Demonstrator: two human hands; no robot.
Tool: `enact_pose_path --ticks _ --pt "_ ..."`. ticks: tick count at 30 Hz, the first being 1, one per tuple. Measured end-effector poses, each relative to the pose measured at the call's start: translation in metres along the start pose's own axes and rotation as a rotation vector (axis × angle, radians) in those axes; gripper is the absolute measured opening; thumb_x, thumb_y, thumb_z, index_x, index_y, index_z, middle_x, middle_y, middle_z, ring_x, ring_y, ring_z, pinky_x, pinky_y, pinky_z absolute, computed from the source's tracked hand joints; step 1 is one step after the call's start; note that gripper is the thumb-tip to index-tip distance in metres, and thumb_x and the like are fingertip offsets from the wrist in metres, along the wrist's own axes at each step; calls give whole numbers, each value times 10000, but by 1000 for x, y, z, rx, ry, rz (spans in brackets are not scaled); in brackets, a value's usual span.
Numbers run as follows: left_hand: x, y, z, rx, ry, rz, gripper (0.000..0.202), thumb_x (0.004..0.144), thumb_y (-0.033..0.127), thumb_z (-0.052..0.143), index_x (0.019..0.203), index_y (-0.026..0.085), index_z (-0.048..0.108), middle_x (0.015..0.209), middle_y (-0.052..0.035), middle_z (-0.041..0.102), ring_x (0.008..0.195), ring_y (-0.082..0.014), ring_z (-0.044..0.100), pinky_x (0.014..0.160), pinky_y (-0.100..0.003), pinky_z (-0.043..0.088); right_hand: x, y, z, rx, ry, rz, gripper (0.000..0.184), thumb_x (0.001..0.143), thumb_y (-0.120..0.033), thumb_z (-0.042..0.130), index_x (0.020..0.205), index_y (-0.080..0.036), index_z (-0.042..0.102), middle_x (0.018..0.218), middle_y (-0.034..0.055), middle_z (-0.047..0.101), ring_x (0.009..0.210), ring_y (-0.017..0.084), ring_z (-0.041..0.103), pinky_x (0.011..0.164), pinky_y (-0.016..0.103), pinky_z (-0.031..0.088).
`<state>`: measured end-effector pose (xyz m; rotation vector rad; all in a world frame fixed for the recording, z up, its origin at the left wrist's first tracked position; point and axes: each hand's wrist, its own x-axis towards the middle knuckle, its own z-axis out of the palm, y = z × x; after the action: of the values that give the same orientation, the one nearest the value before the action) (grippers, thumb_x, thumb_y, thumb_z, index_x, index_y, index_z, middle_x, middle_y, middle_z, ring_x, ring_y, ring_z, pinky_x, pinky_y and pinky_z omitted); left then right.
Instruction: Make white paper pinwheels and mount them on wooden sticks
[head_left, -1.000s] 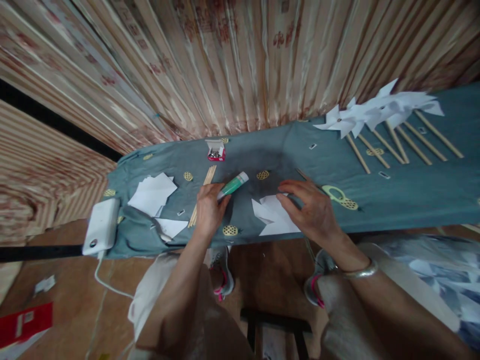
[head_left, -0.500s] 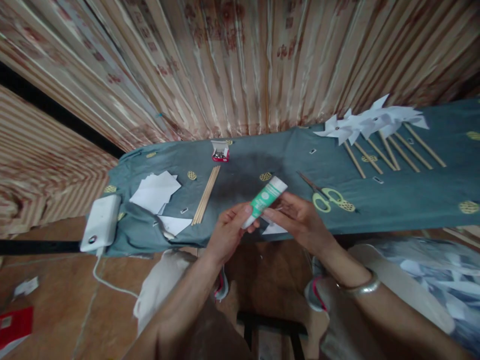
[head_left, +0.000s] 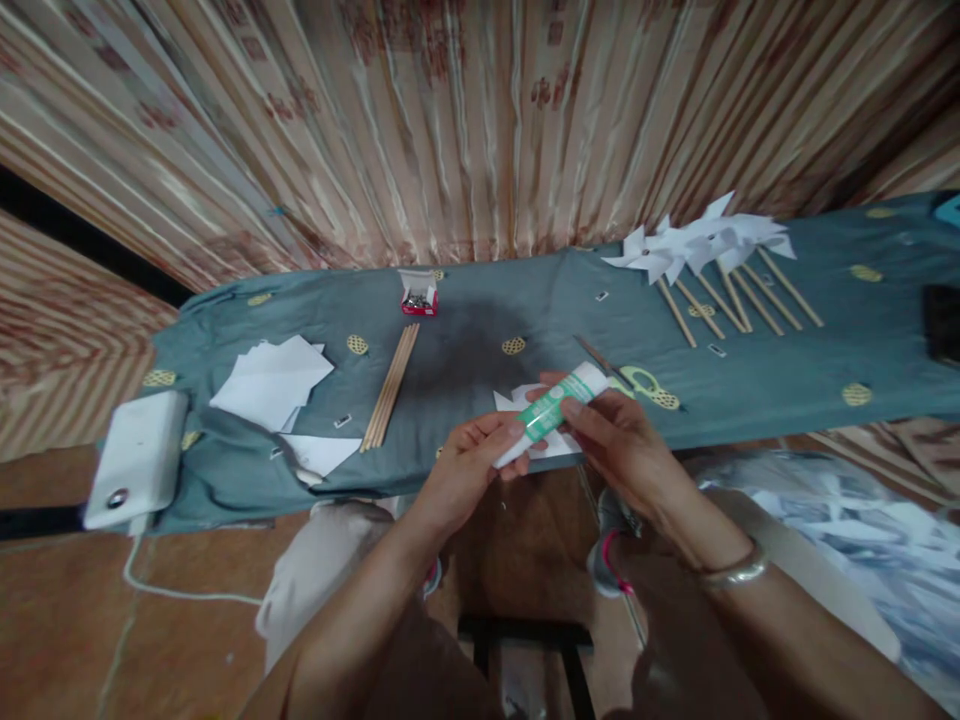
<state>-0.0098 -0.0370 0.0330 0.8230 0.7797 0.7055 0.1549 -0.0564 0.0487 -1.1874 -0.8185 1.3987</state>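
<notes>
A green-and-white tube (head_left: pixel 551 408), which looks like a glue tube, is held slantwise above the front edge of the table. My left hand (head_left: pixel 480 450) is closed on its lower, narrower white end. On its upper part, near the wide white end, my right hand (head_left: pixel 619 430) presses with thumb and fingers. Below the tube lies a cut white paper piece (head_left: pixel 517 400), partly covered by the hands. Scissors with light green handles (head_left: pixel 643 382) rest just beyond my right hand, partly hidden by it.
Left of the hands lie wooden sticks (head_left: pixel 390 390), a small red box of metal pins (head_left: pixel 418 298) and white paper sheets (head_left: pixel 274 380). A white power bank (head_left: pixel 139 460) with a cable sits at the left edge. Several paper pinwheels (head_left: pixel 705 245) lie at the back right.
My right hand has come onto the upper part of the tube, which has tilted flatter. The view has shifted right, and more of the cut paper beneath shows.
</notes>
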Motion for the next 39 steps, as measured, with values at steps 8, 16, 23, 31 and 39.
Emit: enact_pose_path --ticks 8,16,23,31,39 --pt "-2 1 -5 71 -32 -15 347 736 467 718 772 123 715 576 -5 589 496 -70 428 515 -222 300 -3 -3 -20 -204 56 -102 335 805 -537 640 963 -248 701 977 41 751 830 186 679 738 317 547" --pt "-7 -2 -3 159 26 53 370 749 458 715 875 111 723 597 -14 616 536 -94 475 553 -227 362 -5 -2 -13 -146 95 -84 310 764 -539 683 872 -250 718 880 13 747 787 170 680 700 289 563" --pt "-9 -4 -4 210 89 76 416 715 457 740 928 100 723 588 -10 619 525 -97 492 539 -224 403 -6 1 -8 -100 120 -66 313 742 -536 698 849 -243 721 824 19 745 824 186 682 713 296 564" --pt "-5 -4 -6 278 106 162 361 722 345 734 1022 145 726 647 3 651 585 -107 551 585 -216 459 -7 2 -1 111 49 78 329 637 -491 815 837 -241 741 797 8 735 657 107 645 617 185 548" --pt "-3 3 -34 566 199 328 383 785 334 687 1135 181 676 946 -41 736 709 -139 637 680 -262 525 -1 -4 -18 324 267 51 275 595 -379 870 707 -206 687 652 -44 684 554 58 611 581 133 551"
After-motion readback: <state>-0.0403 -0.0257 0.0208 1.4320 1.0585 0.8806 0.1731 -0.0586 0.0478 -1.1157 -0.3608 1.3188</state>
